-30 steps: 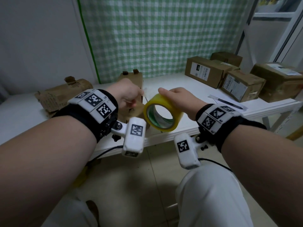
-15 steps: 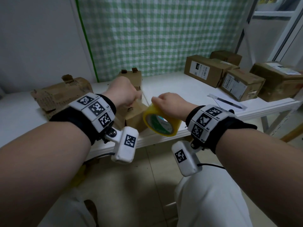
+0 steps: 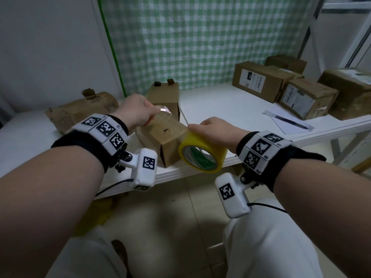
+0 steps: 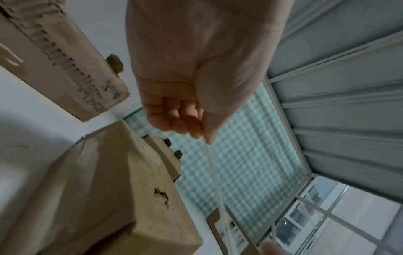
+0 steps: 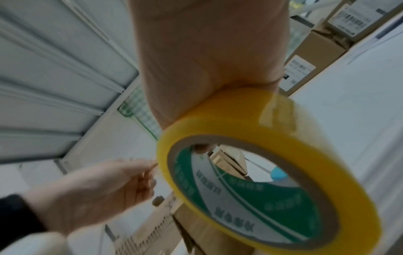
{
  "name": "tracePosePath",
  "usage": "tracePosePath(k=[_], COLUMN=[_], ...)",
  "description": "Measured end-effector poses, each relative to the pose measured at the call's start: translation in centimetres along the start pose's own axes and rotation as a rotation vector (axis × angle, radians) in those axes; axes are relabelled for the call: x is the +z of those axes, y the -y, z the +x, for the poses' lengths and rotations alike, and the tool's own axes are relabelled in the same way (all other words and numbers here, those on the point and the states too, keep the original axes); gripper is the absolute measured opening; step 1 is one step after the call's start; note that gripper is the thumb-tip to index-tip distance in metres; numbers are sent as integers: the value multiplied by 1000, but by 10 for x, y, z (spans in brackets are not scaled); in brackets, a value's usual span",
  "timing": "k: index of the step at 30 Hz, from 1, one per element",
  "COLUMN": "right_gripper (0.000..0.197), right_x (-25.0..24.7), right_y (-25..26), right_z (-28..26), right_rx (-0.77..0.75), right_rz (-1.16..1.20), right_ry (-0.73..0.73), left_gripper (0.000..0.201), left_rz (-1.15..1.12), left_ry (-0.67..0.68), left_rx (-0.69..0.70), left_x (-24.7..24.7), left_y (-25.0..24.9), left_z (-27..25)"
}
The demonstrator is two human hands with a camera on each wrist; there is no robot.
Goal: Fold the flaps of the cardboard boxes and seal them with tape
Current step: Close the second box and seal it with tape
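A small brown cardboard box stands at the front edge of the white table. My left hand pinches the free end of a clear tape strip above the box's far top edge. That strip runs from its fingertips toward the roll. My right hand grips a yellow tape roll at the box's near right corner, a fingertip inside the core. The roll fills the right wrist view, with the left hand behind it.
A second small box stands just behind the first. A crushed box lies at the left. Several labelled boxes sit at the back right, with a pen on paper near them. Tiled floor lies below the table edge.
Both hands have moved forward and down to the box. The hands have drawn apart, pulling a length of tape out over the box top.
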State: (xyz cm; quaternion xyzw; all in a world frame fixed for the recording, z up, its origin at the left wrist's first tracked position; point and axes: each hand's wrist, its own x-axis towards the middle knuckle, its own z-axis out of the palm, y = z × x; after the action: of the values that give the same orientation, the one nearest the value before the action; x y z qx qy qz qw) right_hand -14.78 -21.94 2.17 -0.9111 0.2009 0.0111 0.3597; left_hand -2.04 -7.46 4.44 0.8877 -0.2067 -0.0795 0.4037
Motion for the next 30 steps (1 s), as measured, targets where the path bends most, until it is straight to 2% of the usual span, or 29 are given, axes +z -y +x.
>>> tracePosePath(k=[2, 5, 8, 13, 19, 25, 30], right_gripper=[57, 41, 48, 49, 42, 40, 48], right_x=[5, 15, 18, 20, 23, 23, 23], right_y=[4, 5, 6, 7, 1, -1, 1], right_z=[-1, 1, 2, 6, 12, 12, 9], right_rx=[32, 75, 93, 102, 111, 129, 113], right_rz=[-98, -185, -181, -194, -238, -257, -290], right_ry=[33, 58, 80, 55, 44, 52, 74], left_gripper=[32, 28, 32, 31, 26, 26, 28], left_rz=[38, 68, 126, 168, 305, 352, 372], left_ry=[-37, -78, -77, -65, -101, -97, -88], left_rx=[53, 114, 115, 86, 130, 164, 178], left_x=[3, 3, 1, 8, 17, 22, 23], left_y=[-1, -3, 5, 22, 28, 32, 35], left_z=[0, 3, 9, 16, 18, 21, 23])
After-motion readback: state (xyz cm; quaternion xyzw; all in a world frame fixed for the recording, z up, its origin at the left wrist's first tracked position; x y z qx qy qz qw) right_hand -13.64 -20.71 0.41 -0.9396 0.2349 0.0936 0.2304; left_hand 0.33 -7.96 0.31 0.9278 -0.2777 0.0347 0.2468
